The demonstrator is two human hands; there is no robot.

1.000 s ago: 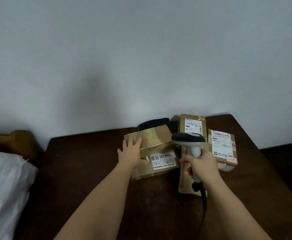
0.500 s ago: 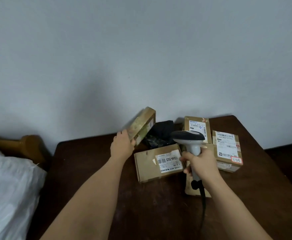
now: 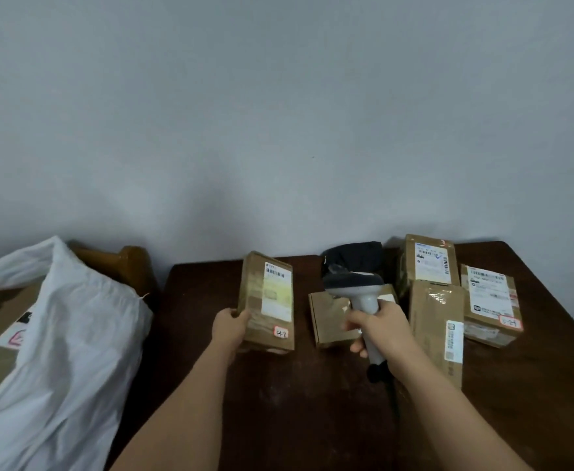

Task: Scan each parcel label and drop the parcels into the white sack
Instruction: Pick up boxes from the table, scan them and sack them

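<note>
The left hand (image 3: 228,329) grips a box (image 3: 267,302), bare table (image 3: 194,300) between it and the white sack (image 3: 64,334). The right hand (image 3: 379,326) grips the scanner (image 3: 355,290); more parcels (image 3: 489,304) crowd right of the box.

Your dark wood bench (image 3: 279,402) sits against a grey wall (image 3: 279,113); left of the bench, a brown wooden rail (image 3: 122,263).

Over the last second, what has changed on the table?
The left hand lifted the top parcel off the pile, swung it left and turned its label up. The right hand kept gripping the scanner. The other parcels stayed on the table; the white sack stayed at left.
</note>
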